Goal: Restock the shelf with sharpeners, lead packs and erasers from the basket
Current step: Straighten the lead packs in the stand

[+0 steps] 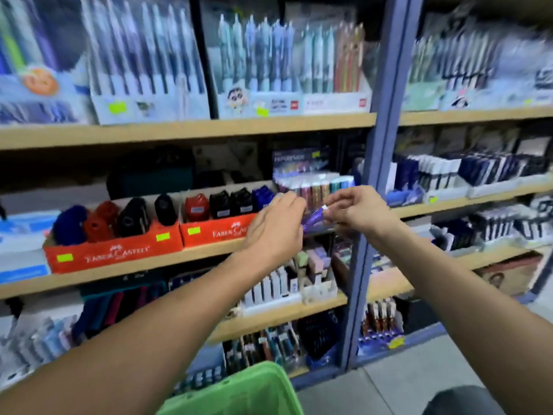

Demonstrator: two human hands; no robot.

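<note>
Both arms reach forward to the middle shelf (191,259). The right hand (357,212) pinches a small purple pack (314,218) (blurred, likely leads) between thumb and fingertips. The left hand (276,226), fingers curled, touches the pack's other end; its grip is unclear. Red sharpener boxes (113,250) sit just left; a green basket (239,393) is below.

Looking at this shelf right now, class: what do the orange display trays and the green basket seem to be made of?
Orange display trays: probably printed cardboard, matte, with folded flat walls and stuck-on price labels. Green basket: likely moulded plastic, slightly glossy, with a thick rounded rim. Blur leaves both uncertain.
</note>
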